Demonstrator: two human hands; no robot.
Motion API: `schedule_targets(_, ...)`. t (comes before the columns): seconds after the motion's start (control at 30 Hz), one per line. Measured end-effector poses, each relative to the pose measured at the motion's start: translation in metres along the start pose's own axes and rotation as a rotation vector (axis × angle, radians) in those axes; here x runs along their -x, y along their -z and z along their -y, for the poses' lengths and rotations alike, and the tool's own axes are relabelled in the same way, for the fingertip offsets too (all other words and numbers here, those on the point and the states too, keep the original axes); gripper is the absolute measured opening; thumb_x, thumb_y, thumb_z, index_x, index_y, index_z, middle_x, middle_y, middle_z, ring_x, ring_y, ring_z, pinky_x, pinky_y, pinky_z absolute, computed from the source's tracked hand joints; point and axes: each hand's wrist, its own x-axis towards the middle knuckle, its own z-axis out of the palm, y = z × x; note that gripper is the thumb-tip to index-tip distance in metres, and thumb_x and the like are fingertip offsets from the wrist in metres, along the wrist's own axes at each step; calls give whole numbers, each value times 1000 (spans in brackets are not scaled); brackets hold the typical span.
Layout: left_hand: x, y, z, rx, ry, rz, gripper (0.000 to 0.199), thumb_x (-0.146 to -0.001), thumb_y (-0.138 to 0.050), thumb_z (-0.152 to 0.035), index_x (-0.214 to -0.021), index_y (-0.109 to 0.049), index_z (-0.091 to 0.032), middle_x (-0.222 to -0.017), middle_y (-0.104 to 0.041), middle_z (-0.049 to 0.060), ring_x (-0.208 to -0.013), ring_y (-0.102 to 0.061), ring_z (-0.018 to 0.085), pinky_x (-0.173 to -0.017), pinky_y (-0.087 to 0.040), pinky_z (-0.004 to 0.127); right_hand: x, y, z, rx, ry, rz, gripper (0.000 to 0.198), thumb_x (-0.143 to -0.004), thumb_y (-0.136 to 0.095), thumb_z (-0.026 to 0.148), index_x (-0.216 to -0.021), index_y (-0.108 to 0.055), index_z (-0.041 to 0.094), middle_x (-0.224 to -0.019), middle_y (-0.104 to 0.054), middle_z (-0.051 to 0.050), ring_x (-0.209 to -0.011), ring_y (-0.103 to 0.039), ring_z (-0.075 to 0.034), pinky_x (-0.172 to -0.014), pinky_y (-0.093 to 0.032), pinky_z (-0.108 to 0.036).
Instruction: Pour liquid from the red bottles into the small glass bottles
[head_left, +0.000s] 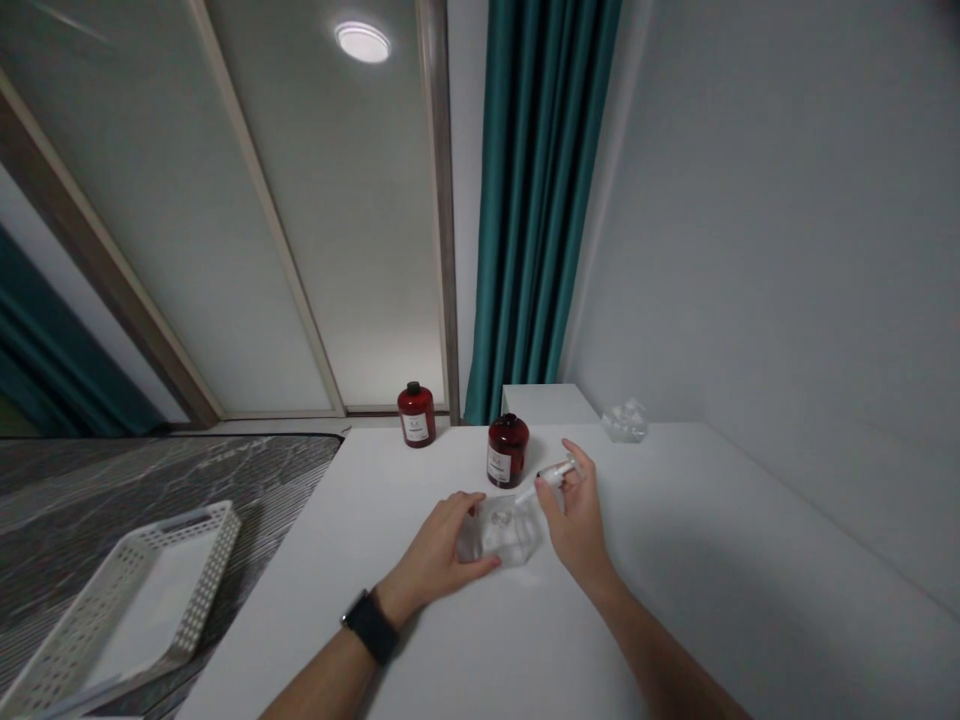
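Observation:
My left hand (441, 552), with a dark watch at the wrist, is wrapped around the side of a clear see-through container (511, 535) on the white table. Between the fingers of my right hand (579, 522) is a slim clear syringe (555, 473), tilted with its lower end down at the container's far right edge. Whether that end touches the container I cannot tell. Just behind the container stands an upright dark red bottle (508, 455) with a white label and its dark neck on top. What the syringe holds is too faint to make out.
A second red bottle (416, 417) with a black cap stands farther back on the white table (337, 590). Crumpled clear plastic (625, 421) lies beside a white box (551, 403) at the back right. Left of the table, a white perforated basket (196, 585) rests lower down.

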Motion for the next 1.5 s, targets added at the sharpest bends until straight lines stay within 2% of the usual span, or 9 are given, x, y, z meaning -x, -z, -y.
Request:
schedule_targets(0.1, 0, 0, 1, 12, 0, -14, 62, -76, -77, -31, -131, -51, -20, -117, -64, 10, -106, -62, 29, -97, -51, 45, -13, 8, -9, -87, -94, -47, 63, -91, -57, 32, -147, -32, 21, -78, -56, 4, -67, -58, -14, -69, -54, -29)
schedule_targets(0.2, 0, 0, 1, 29, 10, -27, 62, -75, -77, -30, -131, -51, -21, -117, -64, 10, -106, -62, 28, -97, -51, 46, -27, 22, -31, -4, -150, -104, 67, -91, -53, 35, -151, -29, 19, -76, -58, 4, -63, -58, -16, -64, -55, -31)
schedule_targets(0.37, 0, -1, 2, 36, 37, -36, 61, -75, -75, -25, -131, -50, -21, -117, -64, 10, -107, -62, 28, -98, -51, 46, -40, 48, -74, 544, -138, 64, 60, -92, -40, 36, -148, -41, 13, -63, -56, 5, -51, -55, -20, -55, -50, -33)
schedule_targets(0.57, 1, -1, 5, 33, 23, -34, 63, -76, -75, -25, -132, -49, -20, -117, -63, 10, -107, -61, 28, -97, -51, 46, -38, 57, -86, 844, -112, 139, 51, -82, -57, 22, -133, -60, 22, -79, -70, -5, -88, -65, -29, -89, -43, -46)
schedule_targets(0.7, 1, -1, 4, 29, 11, -42, 63, -75, -76, -25, -132, -50, -20, -117, -63, 10, -107, -62, 28, -97, -52, 46, -39, 56, -84, 1004, -140, 219, 51, -86, -58, 21, -137, -58, 22, -102, -74, -14, -103, -63, -34, -93, -38, -50)
schedule_targets(0.8, 1, -2, 4, 30, 10, -37, 63, -75, -76, -27, -132, -50, -21, -117, -63, 10, -107, -61, 28, -98, -51, 47, -41, 55, -82, 1087, -171, 270, 50, -90, -56, 24, -140, -56, 24, -107, -74, -15, -107, -61, -34, -93, -36, -49)
schedule_targets(1.1, 0, -2, 6, 32, 21, -12, 64, -75, -76, -25, -133, -48, -20, -118, -62, 10, -108, -60, 28, -99, -50, 46, -42, 56, -71, 1146, -215, 351, 60, -93, -56, 37, -150, -41, 22, -121, -67, -16, -118, -57, -35, -96, -37, -48)
schedule_targets(1.27, 0, -1, 6, 41, 32, 7, 64, -76, -75, -24, -133, -47, -19, -118, -61, 11, -109, -59, 28, -100, -49, 47, -42, 63, -63, 1109, -193, 393, 45, -93, -55, 33, -137, -54, 22, -122, -63, -13, -117, -59, -31, -93, -42, -41)
schedule_targets(1.5, 0, 0, 4, 56, 29, 10, 63, -76, -75, -25, -133, -47, -20, -118, -61, 11, -108, -60, 28, -99, -50, 45, -45, 69, -62, 1065, -182, 415, 38, -94, -50, 26, -132, -56, 21, -123, -64, -11, -114, -62, -25, -88, -45, -34)
